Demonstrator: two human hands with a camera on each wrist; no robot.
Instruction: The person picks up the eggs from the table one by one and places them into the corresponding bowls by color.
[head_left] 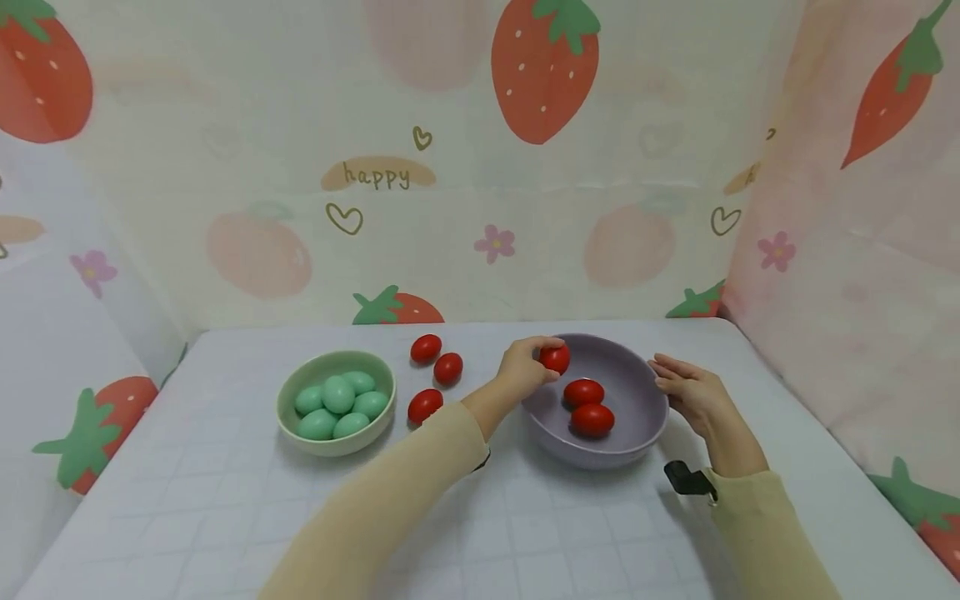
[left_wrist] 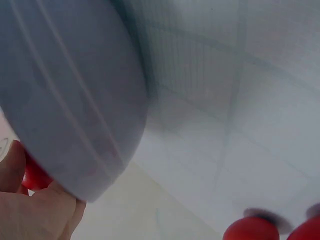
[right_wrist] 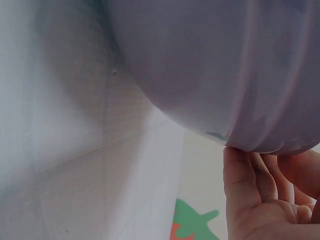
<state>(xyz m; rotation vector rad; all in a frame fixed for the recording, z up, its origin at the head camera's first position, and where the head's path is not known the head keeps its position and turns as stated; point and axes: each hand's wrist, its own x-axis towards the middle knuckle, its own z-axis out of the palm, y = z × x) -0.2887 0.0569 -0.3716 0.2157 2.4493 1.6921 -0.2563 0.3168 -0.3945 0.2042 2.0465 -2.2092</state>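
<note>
Clearly nearer, the left hand point(head_left: 522, 367) pinches a red egg point(head_left: 556, 359), long axis hard to tell, at the upper-left rim of the purple bowl point(head_left: 596, 457), right of frame centre, while the right hand point(head_left: 699, 398) touches the bowl's right side with loosely extended fingers.

Red eggs point(head_left: 592, 420), purple bowl point(head_left: 592, 455), mint eggs point(head_left: 338, 394), pale green bowl point(head_left: 330, 447), white tabletop point(head_left: 225, 533) (faintly gridded), strawberry-print backdrop point(head_left: 465, 92)

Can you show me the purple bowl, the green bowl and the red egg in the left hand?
Purple bowl point(head_left: 636, 392): head view, bare inside wall.
Green bowl point(head_left: 332, 447): head view, outside wall at the front.
Red egg point(head_left: 556, 359): head view, middle of its visible side.
</note>
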